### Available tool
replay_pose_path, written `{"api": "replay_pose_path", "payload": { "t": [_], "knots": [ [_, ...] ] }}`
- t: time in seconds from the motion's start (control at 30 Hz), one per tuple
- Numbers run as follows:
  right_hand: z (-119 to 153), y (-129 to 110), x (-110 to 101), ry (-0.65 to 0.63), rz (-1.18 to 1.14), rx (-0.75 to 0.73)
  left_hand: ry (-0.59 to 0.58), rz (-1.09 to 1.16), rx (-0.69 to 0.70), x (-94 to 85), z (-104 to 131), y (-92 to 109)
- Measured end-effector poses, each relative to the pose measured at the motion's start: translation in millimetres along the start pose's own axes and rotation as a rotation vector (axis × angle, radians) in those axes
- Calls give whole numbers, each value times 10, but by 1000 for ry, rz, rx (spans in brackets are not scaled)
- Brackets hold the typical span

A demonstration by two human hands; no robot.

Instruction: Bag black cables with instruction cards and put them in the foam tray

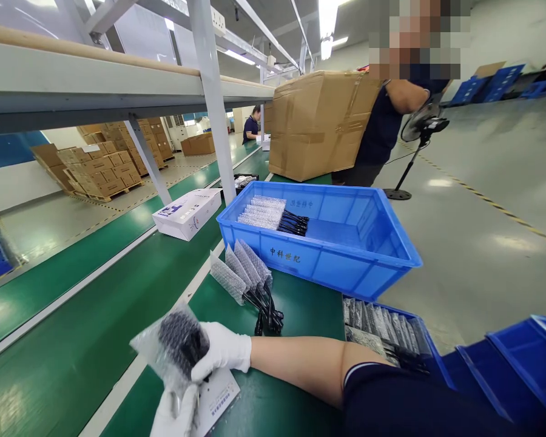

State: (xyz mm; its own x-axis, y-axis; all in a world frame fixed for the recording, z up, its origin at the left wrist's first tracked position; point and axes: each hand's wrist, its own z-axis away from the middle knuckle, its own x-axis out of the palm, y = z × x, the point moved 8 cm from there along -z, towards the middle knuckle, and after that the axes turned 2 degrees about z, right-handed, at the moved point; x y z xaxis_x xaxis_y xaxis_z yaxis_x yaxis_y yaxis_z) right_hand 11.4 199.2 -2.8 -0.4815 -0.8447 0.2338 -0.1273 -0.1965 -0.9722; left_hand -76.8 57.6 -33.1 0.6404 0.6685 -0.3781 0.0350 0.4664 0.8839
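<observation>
A clear bubble-wrap bag (152,337) with a dark, black item (182,334) inside it is between my two hands at the lower left. My right hand (221,351), in a white glove, is closed around the black item at the bag's near side. From below, my left hand (175,413), gloved too, pinches the bag's lower edge. A white printed packet (216,397) lies under my hands on the green surface. Beyond them rest several bubble-wrapped pieces (241,270) with black cables (268,309) sticking out.
A blue bin (346,267) holds several more wrapped pieces (264,212). Right of me, a blue tray (430,346) contains bagged items (382,325). A white box (186,212) sits on the green belt (118,291). A person carries a large carton (321,124) behind the bin. A metal post (212,97) stands left.
</observation>
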Motion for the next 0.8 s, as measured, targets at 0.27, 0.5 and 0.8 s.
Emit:
{"api": "replay_pose_path", "payload": {
  "t": [0.27,0.5,0.8],
  "knots": [
    [-34,142,40,-56,-316,168,224,245,-5,-231,162,110],
    [35,169,109,-63,-313,145,273,233,54,-190,220,151],
    [11,90,65,-9,-402,86,192,-122,-98,-270,115,19]
  ]
}}
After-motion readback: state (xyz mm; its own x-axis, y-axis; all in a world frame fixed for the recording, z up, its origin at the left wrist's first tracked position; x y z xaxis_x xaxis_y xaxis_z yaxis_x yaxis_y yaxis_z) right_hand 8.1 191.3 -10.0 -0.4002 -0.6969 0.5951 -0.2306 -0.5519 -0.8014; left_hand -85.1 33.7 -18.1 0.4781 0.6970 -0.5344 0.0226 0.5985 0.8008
